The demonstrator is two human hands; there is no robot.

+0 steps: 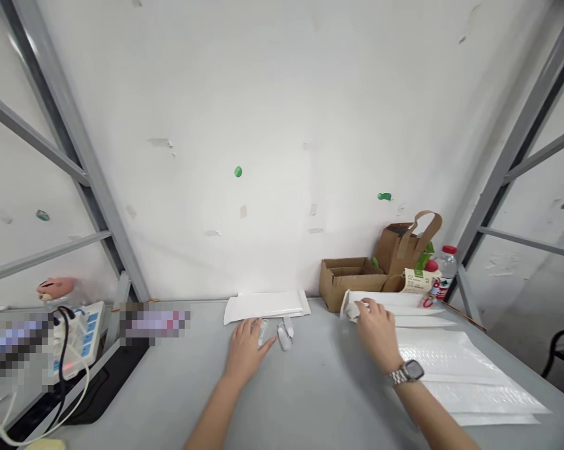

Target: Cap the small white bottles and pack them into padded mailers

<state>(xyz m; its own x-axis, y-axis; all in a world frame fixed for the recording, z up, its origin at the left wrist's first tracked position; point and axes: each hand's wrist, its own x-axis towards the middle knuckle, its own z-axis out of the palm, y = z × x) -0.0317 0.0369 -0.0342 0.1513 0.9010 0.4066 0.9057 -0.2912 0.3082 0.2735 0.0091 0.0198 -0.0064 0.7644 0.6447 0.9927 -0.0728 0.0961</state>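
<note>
My left hand [245,350] lies flat on the grey table [319,394], its fingertips touching a small clear plastic piece [263,330]. Two more small clear pieces [285,334] lie just to its right. My right hand [378,331], with a watch on its wrist, grips the near corner of a white padded envelope [398,300] and lifts its edge off the pile. A flat stack of white envelopes [267,306] rests against the wall behind my left hand.
More white bubble mailers [460,375] are spread over the right of the table. An open cardboard box [347,281], a brown paper bag [403,250] and a water bottle [445,269] stand at the back right. A power strip [80,331] with cables sits at the left.
</note>
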